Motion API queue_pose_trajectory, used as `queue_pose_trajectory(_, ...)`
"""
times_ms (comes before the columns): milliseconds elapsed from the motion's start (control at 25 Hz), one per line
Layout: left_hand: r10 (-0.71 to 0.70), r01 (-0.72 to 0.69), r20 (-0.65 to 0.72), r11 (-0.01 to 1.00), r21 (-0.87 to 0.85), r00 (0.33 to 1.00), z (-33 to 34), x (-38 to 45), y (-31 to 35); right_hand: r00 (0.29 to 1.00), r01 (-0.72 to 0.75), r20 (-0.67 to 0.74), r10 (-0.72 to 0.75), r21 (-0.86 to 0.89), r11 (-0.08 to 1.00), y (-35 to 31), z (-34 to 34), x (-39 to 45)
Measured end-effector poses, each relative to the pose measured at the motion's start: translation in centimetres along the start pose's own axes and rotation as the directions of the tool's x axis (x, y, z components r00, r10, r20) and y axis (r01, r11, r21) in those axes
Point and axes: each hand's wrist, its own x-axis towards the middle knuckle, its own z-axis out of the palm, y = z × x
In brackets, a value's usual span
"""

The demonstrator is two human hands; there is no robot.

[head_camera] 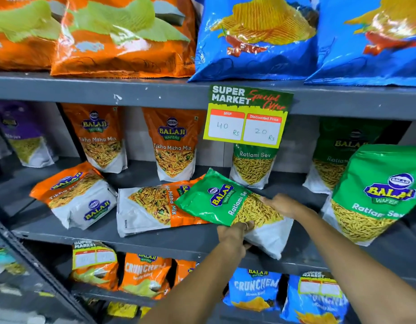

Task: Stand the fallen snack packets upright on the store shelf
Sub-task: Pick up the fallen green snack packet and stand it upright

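Observation:
A green Ratlami Sev packet (222, 202) lies tilted on the middle shelf (179, 242), its top overlapping a fallen orange Tikha Mitha Mix packet (148, 209). My left hand (234, 237) grips its near edge from below. My right hand (282, 205) rests on its far right side. Another orange packet (73, 195) lies fallen further left. Two orange packets (104, 136) (175, 143) stand upright at the back, and a green one (252, 167) stands behind my hands.
A large green packet (375, 192) leans at the right front of the shelf, another green one (338, 155) behind it. A price sign (246, 115) hangs from the upper shelf edge. Big chip bags fill the shelf above, smaller ones the shelf below.

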Motion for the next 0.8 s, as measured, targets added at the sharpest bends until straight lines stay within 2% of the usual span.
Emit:
queue_pose_trajectory(160, 0.128, -0.142, 0.117, 0.983, 0.114, 0.985, -2.0, -1.1, 2.0, 0.997, 0.007, -0.075, 0.010, 0.226, 0.974, 0.5, 0.0, -2.9)
queue_pose_trajectory(360, 0.294, -0.359, 0.249, 0.892, 0.276, 0.923, -3.9, -2.0, 5.4, 0.985, 0.087, -0.172, -0.013, 0.431, 0.898, 0.2, 0.4, -7.4)
queue_pose_trajectory(600, 0.290, -0.455, 0.440, 0.824, 0.336, 0.850, -4.8, -3.6, 8.5, 0.950, 0.207, -0.310, -0.046, 0.510, 0.835, -1.7, 0.1, -12.5)
queue_pose_trajectory(800, 0.286, -0.496, 0.496, 0.787, 0.367, 0.820, -4.1, -3.3, 8.7, 0.945, 0.213, -0.325, -0.030, 0.546, 0.810, -2.0, -0.2, -14.4)
